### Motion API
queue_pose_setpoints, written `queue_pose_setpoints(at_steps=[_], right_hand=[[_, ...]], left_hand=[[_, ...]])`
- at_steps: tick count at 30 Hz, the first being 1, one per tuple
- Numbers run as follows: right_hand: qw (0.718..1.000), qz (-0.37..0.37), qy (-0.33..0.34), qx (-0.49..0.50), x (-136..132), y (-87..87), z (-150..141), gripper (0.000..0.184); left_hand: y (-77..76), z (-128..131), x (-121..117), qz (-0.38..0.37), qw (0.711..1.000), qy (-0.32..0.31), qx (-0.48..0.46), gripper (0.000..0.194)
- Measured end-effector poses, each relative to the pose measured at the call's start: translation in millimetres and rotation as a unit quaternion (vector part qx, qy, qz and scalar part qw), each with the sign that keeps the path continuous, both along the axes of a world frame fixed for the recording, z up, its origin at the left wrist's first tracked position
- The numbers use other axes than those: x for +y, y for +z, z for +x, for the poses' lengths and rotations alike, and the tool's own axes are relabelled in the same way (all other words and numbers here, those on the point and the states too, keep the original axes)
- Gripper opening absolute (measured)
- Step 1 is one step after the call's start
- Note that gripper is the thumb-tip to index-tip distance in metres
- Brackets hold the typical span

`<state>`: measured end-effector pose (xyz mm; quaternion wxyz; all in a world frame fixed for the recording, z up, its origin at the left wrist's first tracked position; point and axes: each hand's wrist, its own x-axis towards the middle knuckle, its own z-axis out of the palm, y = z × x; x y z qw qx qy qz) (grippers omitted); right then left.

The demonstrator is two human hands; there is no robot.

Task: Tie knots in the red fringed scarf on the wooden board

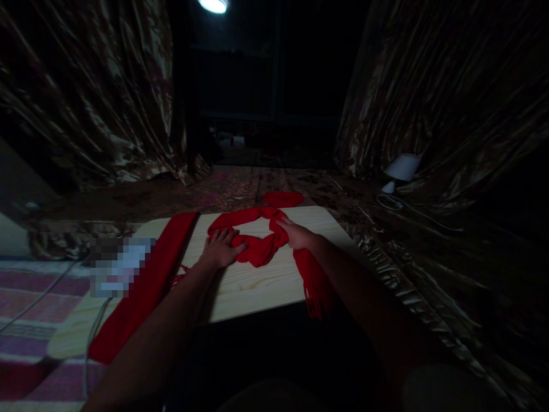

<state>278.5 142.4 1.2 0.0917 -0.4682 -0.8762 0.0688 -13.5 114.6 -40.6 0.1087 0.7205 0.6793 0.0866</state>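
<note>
Before patterned curtains (141,97), on pale wooden tabletop (253,289): left hand (220,248) splayed on red scarf (257,253); right hand (298,234) touching, grip unclear.

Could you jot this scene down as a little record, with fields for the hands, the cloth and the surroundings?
Left hand: the left hand, fingers spread, rests on the loop's left side
Right hand: the right hand touches the loop's right side; its grip is unclear
Cloth: red scarf, laid in an open loop
Surface: pale wooden tabletop
Also on it: long red strip, left of the loop
Beyond it: red oval cloth
Background: white lamp, patterned curtains
Light: dim
</note>
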Motion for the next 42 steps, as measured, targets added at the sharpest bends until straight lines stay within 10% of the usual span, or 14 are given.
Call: queue_pose_setpoints(at_steps=[6, 12, 14, 18, 22, 27, 30, 37, 42], right_hand=[[0.959, -0.069, -0.187, -0.203, -32, 26.4, 35, 0.047], [0.947, 0.112, -0.219, -0.204, -58, 65.1, 87, 0.034], [0.954, 0.061, -0.185, -0.229, -65, 69.4, 99, 0.031], [0.972, -0.086, -0.102, -0.194, -71, 62.8, 94, 0.035], [0.996, 0.056, -0.063, -0.027, -65, 47.8, 50, 0.046], [0.986, 0.077, 0.145, 0.01, -48, 28.9, -10, 0.08], [0.988, 0.033, 0.14, -0.059, -39, 19.4, -26, 0.088], [0.971, 0.071, 0.042, -0.224, -37, 17.4, -17, 0.035], [0.966, 0.102, -0.007, -0.237, -38, 15.2, 1, 0.03]], left_hand=[[-1.7, 1, -5, 0.018, 1.0, -0.002, -0.001, 0.083], [-1.5, 2, -3, 0.027, 1.0, -0.007, 0.001, 0.083], [-2.8, 2, -4, 0.032, 0.999, -0.009, 0.001, 0.081], [3.0, 5, -15, 0.108, 0.994, -0.002, -0.02, 0.073], [24.5, 16, -34, 0.233, 0.962, -0.135, -0.047, 0.066], [40.1, 33, -40, 0.107, 0.944, -0.309, -0.051, 0.108], [33.3, 35, -35, 0.063, 0.953, -0.293, -0.033, 0.124], [18.8, 25, -30, 0.143, 0.954, -0.261, 0.018, 0.092], [14.9, 19, -21, 0.138, 0.963, -0.229, 0.039, 0.075]])
